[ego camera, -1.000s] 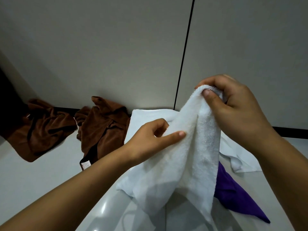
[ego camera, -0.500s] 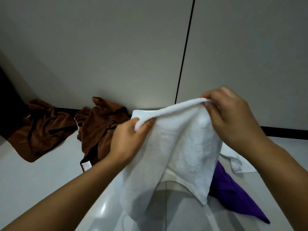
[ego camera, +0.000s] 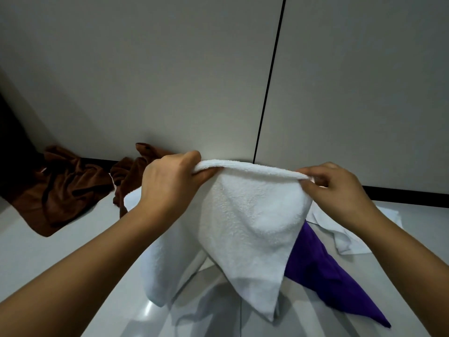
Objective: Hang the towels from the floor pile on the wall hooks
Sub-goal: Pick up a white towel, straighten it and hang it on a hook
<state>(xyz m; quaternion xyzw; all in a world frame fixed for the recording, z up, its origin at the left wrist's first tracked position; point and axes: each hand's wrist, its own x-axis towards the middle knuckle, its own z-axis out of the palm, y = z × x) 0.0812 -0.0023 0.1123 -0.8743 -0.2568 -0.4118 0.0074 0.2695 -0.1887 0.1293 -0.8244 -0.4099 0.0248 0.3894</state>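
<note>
The white towel (ego camera: 255, 215) hangs at centre frame above the floor (ego camera: 36, 251), its top edge stretched between the two hands. The left hand (ego camera: 170, 186) grips that edge at 9 o'clock, the right hand (ego camera: 335, 188) pinches it at 3. Below lie a purple towel (ego camera: 323, 271) at 4 o'clock, another white cloth (ego camera: 349, 237), and brown towels (ego camera: 65, 188) at 9, against the pale grey wall (ego camera: 145, 81) with its dark vertical seam (ego camera: 269, 76) and black skirting (ego camera: 408, 198).

Dim, soft indoor light; glare streaks on the glossy floor (ego camera: 150, 310), deep shadow at the left edge, wide-angle bending of the wall seam (ego camera: 269, 79), focus sharp
</note>
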